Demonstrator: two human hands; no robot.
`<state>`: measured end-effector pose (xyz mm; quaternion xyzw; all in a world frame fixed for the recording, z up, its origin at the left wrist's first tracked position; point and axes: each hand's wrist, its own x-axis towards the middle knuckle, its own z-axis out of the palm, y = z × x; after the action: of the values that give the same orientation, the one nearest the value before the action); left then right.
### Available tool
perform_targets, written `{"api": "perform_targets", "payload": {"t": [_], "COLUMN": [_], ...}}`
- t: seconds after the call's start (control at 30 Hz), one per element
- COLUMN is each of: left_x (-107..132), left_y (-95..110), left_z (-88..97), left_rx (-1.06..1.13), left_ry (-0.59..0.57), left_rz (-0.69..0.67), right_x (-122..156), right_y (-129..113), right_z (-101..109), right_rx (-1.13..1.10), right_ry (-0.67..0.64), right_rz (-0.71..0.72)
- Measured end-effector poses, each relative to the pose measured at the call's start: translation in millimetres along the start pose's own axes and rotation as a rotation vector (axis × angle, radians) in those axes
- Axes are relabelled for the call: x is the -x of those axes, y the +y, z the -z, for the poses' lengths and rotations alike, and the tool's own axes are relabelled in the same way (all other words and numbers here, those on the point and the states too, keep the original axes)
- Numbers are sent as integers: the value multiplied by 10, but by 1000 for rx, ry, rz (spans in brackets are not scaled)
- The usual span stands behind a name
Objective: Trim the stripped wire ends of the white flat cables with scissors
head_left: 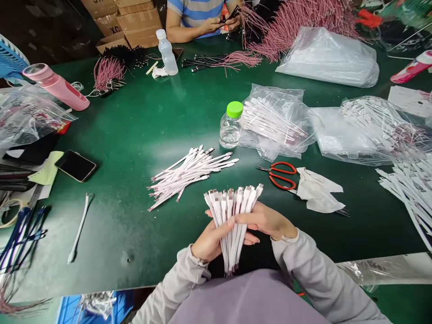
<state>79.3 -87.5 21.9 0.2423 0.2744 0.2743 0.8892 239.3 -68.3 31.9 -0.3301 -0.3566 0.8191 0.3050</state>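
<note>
As left hand (209,243) and right hand (268,221) clamp the white cable bundle (232,208), plugs (240,192) fan toward 12 o'clock. Likely light, floppy, slippery; grip the gathered middle.

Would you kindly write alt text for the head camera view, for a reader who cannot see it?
The person's left hand and right hand hold a fanned bundle of white cables upright over a green table. Beyond are a loose pile of similar cables, red-handled scissors and a green-capped bottle; another person sits opposite.
</note>
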Motion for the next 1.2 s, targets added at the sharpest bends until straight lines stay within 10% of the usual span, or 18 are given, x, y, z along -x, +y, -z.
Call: {"api": "perform_targets", "payload": {"t": [0.3,1.2], "left_x": [21,115], "left_y": [-84,-126], "left_z": [90,187], "left_rx": [-340,-830], "left_ry": [397,494], "left_rz": [-101,-150], "right_x": [-106,-15], "right_y": [186,304], "right_z": [-2,46], "right_rx": [280,-100], "right_ry": [516,430], "right_rz": [221,34]}}
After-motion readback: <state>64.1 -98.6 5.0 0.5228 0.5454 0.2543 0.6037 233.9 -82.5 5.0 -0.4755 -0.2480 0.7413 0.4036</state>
